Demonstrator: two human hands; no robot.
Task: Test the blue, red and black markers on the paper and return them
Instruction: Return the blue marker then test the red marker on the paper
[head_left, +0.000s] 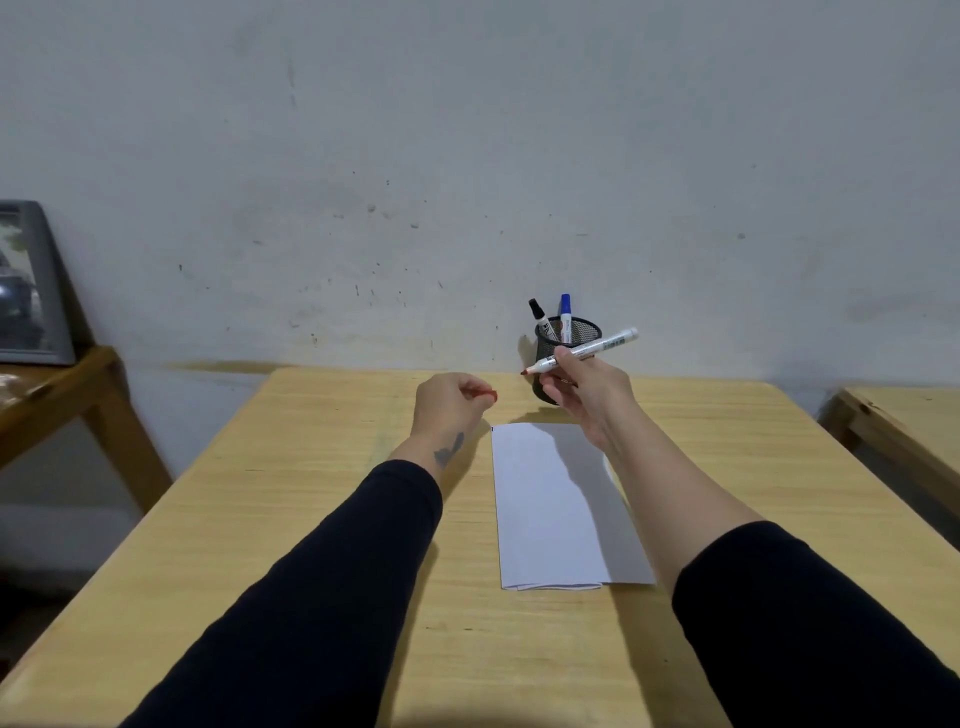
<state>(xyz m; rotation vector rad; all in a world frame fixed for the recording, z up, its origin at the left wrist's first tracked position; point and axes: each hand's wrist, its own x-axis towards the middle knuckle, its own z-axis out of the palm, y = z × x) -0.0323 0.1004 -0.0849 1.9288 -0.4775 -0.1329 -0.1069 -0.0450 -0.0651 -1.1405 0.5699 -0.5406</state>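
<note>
The red marker (582, 352) is uncapped and gripped in the right hand (584, 395), held above the bench (322, 519) with its tip pointing left. The left hand (448, 402) is closed around the red cap (485, 393). Behind them the mesh cup (584, 332) holds the black marker (540, 319) and the blue marker (565, 317). The folded paper (561, 509) lies below the right hand.

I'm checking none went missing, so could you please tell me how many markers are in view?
3. The black marker and blue marker stand in the mesh cup; the uncapped red marker is in the right hand. Others could be hidden inside the cup.
</note>
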